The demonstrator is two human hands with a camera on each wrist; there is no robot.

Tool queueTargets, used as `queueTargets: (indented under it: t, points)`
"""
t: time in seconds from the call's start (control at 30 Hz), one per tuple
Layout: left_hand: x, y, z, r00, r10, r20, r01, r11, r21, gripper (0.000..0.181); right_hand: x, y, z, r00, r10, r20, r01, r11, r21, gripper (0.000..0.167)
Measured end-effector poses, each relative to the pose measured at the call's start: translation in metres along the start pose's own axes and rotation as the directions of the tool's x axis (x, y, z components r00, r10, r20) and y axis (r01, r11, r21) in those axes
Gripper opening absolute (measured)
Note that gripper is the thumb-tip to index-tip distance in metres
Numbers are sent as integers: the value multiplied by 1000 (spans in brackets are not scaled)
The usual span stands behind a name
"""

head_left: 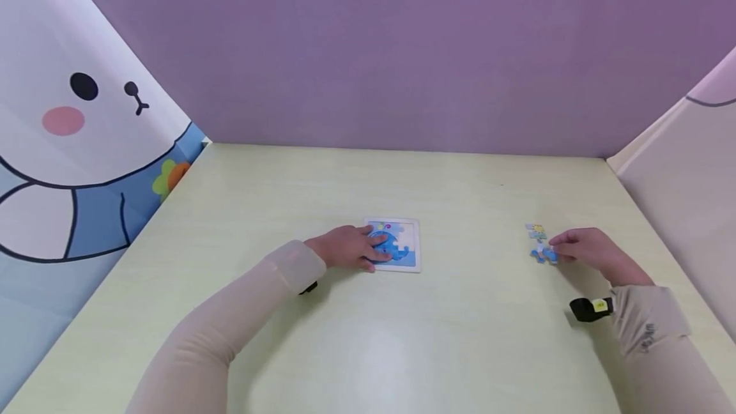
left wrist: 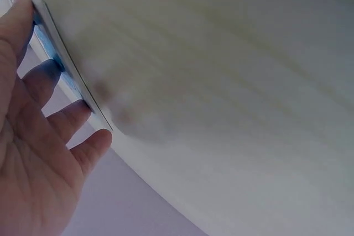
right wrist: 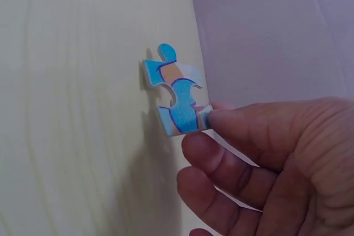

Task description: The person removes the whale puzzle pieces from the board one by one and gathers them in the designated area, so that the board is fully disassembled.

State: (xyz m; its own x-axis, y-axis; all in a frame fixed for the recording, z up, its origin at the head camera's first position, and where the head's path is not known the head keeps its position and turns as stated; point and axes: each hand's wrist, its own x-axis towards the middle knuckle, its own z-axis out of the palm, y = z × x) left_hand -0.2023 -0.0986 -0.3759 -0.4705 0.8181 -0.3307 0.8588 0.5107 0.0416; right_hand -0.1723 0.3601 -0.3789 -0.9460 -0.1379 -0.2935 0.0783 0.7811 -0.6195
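A square puzzle board with a pale frame (head_left: 418, 246) and a blue picture lies mid-table. My left hand (head_left: 352, 248) rests on its left side with fingers spread; in the left wrist view the fingers of that hand (left wrist: 41, 131) touch the board's edge (left wrist: 72, 62). Over at the right, my right hand (head_left: 591, 250) pinches a piece among a few loose puzzle pieces (head_left: 537, 231). Seen from the right wrist, a blue puzzle piece (right wrist: 185, 106) is held at its corner between thumb and forefinger of the right hand (right wrist: 276, 164).
The pale wooden table (head_left: 368, 337) is bounded by a purple panel (head_left: 402, 50) at the back. A panel with a cartoon figure (head_left: 86, 152) stands at the left, and a light panel (head_left: 690, 177) at the right.
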Motion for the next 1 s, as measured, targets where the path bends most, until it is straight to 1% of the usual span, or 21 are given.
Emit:
queueTargets:
  t: [0.13,0.23,0.47,0.73,0.9,1.0]
  points:
    - [-1,2,-1,1000,-4,5,4,1000,-4,46,2,2,1,1000,1,3,-1,1000,-14,33]
    - [-1,2,-2,1000,-6,8,6,1000,-25,45,4,2,0,1000,5,9,-5,999,-38,33]
    - [3,-1,1,1000,-10,4,10,998,-65,46,7,3,1,999,28,23,-26,998,-50,32]
    - [4,-1,-2,1000,-1,6,1,1000,-15,46,12,3,2,1000,4,23,-2,997,-82,29]
    - [5,0,-3,999,-15,37,16,1000,-23,47,14,4,4,1000,-1,28,4,996,-86,26]
    - [5,0,-2,999,-13,36,14,1000,-21,46,15,5,4,1000,-1,26,4,996,-92,25]
